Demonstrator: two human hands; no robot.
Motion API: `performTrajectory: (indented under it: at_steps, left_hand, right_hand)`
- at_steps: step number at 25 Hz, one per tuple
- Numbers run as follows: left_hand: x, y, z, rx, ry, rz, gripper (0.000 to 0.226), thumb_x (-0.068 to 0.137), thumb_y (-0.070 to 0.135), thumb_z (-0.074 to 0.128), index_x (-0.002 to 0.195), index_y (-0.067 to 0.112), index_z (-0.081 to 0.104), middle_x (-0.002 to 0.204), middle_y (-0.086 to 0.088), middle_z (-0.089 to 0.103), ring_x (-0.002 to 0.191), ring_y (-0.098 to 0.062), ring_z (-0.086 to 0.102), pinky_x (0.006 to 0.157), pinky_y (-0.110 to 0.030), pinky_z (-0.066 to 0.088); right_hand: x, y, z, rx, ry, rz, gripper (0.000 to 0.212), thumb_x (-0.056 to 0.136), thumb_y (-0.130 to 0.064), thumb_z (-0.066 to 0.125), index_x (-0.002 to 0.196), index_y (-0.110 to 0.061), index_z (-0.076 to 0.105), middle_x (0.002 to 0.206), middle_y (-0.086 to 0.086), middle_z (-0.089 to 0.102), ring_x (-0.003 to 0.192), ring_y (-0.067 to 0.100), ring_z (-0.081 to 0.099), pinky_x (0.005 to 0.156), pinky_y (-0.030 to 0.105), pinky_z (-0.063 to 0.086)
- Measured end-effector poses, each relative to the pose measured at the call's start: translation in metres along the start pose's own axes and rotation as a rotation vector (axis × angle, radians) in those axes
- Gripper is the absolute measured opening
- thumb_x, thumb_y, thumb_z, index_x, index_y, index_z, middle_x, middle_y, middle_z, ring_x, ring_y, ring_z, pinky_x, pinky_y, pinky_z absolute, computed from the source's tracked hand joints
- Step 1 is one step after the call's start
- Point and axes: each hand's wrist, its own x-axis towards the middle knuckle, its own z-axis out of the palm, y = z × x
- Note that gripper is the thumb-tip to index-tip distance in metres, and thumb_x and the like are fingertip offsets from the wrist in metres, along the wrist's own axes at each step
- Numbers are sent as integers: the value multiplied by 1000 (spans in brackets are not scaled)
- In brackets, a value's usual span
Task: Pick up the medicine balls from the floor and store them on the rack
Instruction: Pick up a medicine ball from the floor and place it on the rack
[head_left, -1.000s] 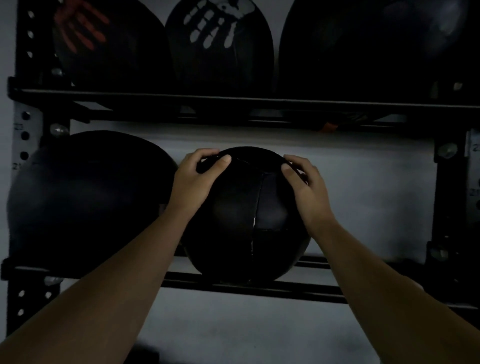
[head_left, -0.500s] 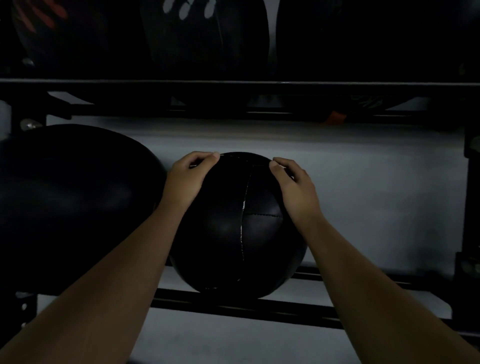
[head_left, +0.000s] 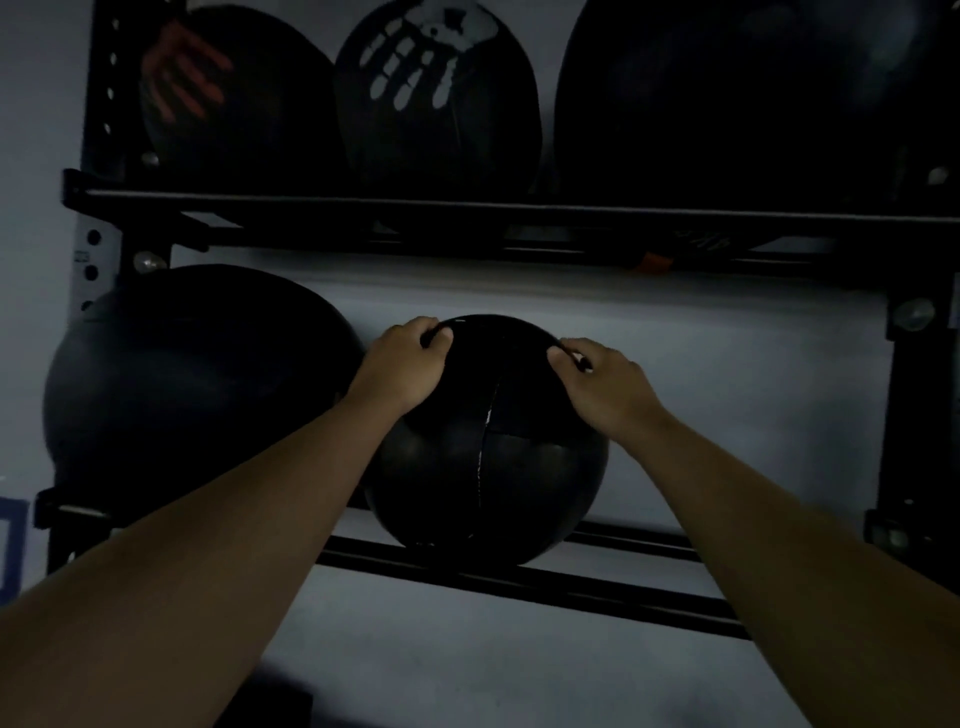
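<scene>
While the medicine ball (head_left: 488, 457) rests racked (seemingly), both hands grip its top.

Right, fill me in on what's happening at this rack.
A person is seating a black stitched leather medicine ball on the lower rails of a black metal storage rack. The left hand and right hand each keep a grip on the ball's upper sides. A larger smooth black ball sits just to its left. The upper shelf holds three more dark balls, one with a white handprint and one with a red handprint.
</scene>
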Motion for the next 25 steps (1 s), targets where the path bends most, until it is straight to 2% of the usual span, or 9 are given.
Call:
performTrajectory:
  at_steps: [2,4,8,12,15,20,22,23,25]
  left_hand:
    - [-11,14,-9,40,-31,31,47,105,39,54,146,17,59,150,-7,60,136,-25,57,96,-26,39]
    - [-17,39,-18,76,-49,116,36,102,34,60,131,17,70,141,-5,65,129,-23,61,96,-27,42]
    - [-32,105,-33,195,-95,309,31,99,39,61,124,24,71,138,0,58,126,-22,58,106,-37,48]
    - [-42,157,-46,238,-85,443,31,99,38,62,125,24,71,134,3,61,123,-20,60,108,-43,50]
    - [-36,192,-55,293,-46,473,32,101,37,60,128,23,69,137,2,60,123,-20,60,108,-43,51]
    - [-8,239,-48,344,108,466,38,101,39,57,133,21,65,142,-3,60,126,-26,60,109,-47,49]
    - [15,263,-36,259,165,443,46,100,43,57,139,18,60,145,-8,58,128,-30,59,110,-47,49]
    - [28,277,-30,185,193,414,52,101,47,55,143,16,56,148,-10,56,129,-31,58,110,-47,49]
    - [50,302,-22,17,241,331,67,101,57,50,152,14,46,156,-13,46,137,-35,53,114,-47,46]
  right_hand:
    - [-13,-10,-26,-40,20,6,48,103,-52,49,145,-29,59,136,5,68,119,23,64,93,28,43]
    - [-24,-26,-54,-83,67,11,39,102,-46,51,133,-28,66,127,5,70,104,21,65,86,29,46]
    - [-42,-59,-108,-249,127,10,30,101,-35,53,113,-20,76,117,7,74,104,28,67,83,31,48]
    - [-61,-77,-164,-351,214,-4,27,101,-30,52,110,-17,75,109,11,74,96,31,67,83,36,55]
    - [-60,-83,-206,-365,292,-30,27,102,-30,51,110,-18,74,110,12,73,97,32,68,85,40,58]
    - [-23,-80,-257,-441,445,-63,32,103,-34,48,108,-13,71,113,17,70,87,33,56,78,35,44]
    - [3,-74,-280,-370,537,-95,36,104,-36,47,117,-9,66,122,21,66,95,38,58,81,37,43]
    - [19,-70,-292,-320,561,-109,40,104,-39,46,126,-9,62,131,22,61,107,42,59,87,40,47]
    - [50,-66,-309,-245,535,-98,57,104,-50,43,147,-13,48,154,23,42,136,49,46,109,50,44]
